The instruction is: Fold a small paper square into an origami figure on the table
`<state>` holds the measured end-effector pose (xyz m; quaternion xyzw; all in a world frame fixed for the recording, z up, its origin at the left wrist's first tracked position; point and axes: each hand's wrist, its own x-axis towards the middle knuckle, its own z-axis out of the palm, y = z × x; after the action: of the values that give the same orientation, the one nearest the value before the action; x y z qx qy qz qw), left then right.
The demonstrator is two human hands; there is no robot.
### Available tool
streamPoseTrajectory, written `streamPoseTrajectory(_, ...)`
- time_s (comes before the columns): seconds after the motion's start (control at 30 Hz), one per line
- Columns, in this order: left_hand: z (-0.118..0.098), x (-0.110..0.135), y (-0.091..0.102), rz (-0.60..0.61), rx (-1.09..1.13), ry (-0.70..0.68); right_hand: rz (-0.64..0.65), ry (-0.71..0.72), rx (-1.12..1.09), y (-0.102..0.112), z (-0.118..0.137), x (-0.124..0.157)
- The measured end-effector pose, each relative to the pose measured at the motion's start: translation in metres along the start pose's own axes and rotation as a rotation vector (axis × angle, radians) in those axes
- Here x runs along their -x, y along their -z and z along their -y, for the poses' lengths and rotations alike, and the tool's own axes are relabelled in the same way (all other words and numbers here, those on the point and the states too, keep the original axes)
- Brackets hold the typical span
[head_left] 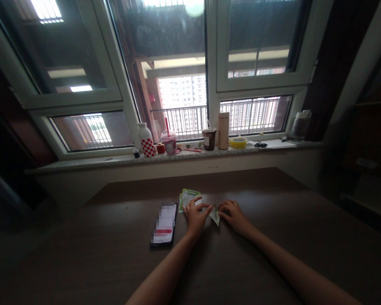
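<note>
Between my two hands is a small folded piece of paper (pixel 215 216), pale with green print, its pointed end toward me. My left hand (pixel 196 217) pinches its left edge between thumb and forefinger, the other fingers loosely raised. On the opposite side my right hand (pixel 234 216) has its thumb and fingertips closed at the paper's right edge. Flat green-and-white printed sheets (pixel 190 195) lie just beyond my left hand, which partly covers them. A phone (pixel 164 224) with a lit, blurred screen rests on the table left of that hand.
The brown table (pixel 273 254) reaches toward a window sill (pixel 120 161). Along the sill stand a checkered bottle (pixel 147 140), a pink drink cup (pixel 169 142), a dark drink cup (pixel 209 139), a tan flask (pixel 223 131), yellow tape (pixel 238 143) and scissors (pixel 260 145).
</note>
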<state>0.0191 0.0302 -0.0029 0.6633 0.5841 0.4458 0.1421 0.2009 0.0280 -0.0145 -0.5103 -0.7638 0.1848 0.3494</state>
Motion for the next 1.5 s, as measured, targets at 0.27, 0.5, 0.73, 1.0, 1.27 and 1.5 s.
streamPoseTrajectory(0.27,0.001,0.000,-0.001,0.043,-0.076,-0.003,-0.060,-0.078,0.109,-0.003,-0.010,-0.002)
streamPoseTrajectory(0.5,0.000,0.001,-0.002,0.087,-0.090,-0.003,-0.104,-0.088,0.133,-0.005,-0.015,-0.002)
streamPoseTrajectory(0.73,0.002,0.001,-0.003,0.113,-0.099,0.007,-0.113,-0.112,0.138,-0.006,-0.015,-0.002)
streamPoseTrajectory(1.0,0.001,0.001,-0.003,0.129,-0.081,0.009,-0.092,-0.109,0.164,-0.006,-0.014,-0.001)
streamPoseTrajectory(1.27,-0.002,0.001,-0.002,0.198,-0.152,0.038,-0.074,-0.089,0.185,-0.006,-0.010,0.001)
streamPoseTrajectory(1.5,-0.005,0.003,-0.001,0.228,-0.202,0.045,-0.059,-0.061,0.191,-0.006,-0.007,0.002)
